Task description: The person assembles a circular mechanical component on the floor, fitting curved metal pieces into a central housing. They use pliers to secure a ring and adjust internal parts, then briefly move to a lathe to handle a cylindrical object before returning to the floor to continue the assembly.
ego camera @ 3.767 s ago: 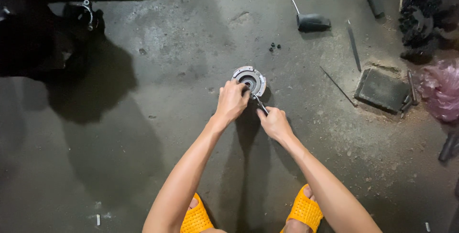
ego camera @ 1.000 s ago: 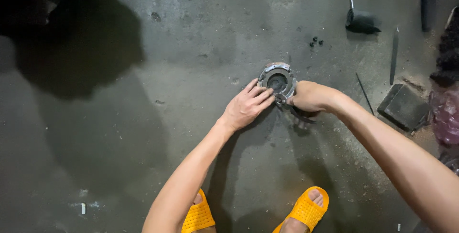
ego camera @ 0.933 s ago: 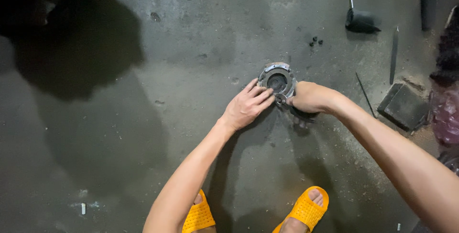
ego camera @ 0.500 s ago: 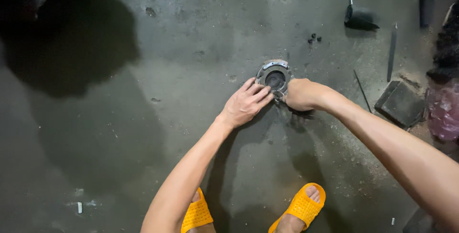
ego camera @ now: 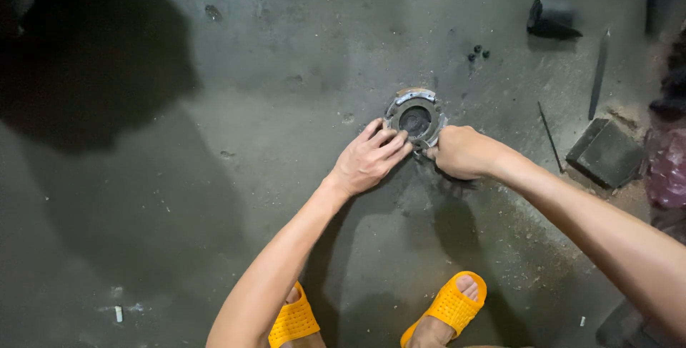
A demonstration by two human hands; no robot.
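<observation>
- Round metal ring-shaped part (ego camera: 416,116), grey with a dark centre hole, lies flat on the concrete floor (ego camera: 214,176), a little right of middle and toward the far side.
- Left hand (ego camera: 369,158): palm down, fingers spread and pressing on the near-left rim of the part; not wrapped round anything.
- Right hand (ego camera: 461,151): fist curled shut at the part's near-right edge, touching it. Whatever sits inside the fist is hidden; cannot tell what it clamps.
- Both forearms reach in from the near side; the right one crosses from the near-right corner.
- Orange slippers (ego camera: 449,306) on both feet at the near edge, below the hands.
- Far right: dark scoop-like tool with a thin handle (ego camera: 549,21); three small dark bits (ego camera: 477,53) just left of it.
- Right: thin rod (ego camera: 549,136) lying on the floor, flat dark block (ego camera: 606,152) beside it, pink plastic bag (ego camera: 668,166) at the frame edge.
</observation>
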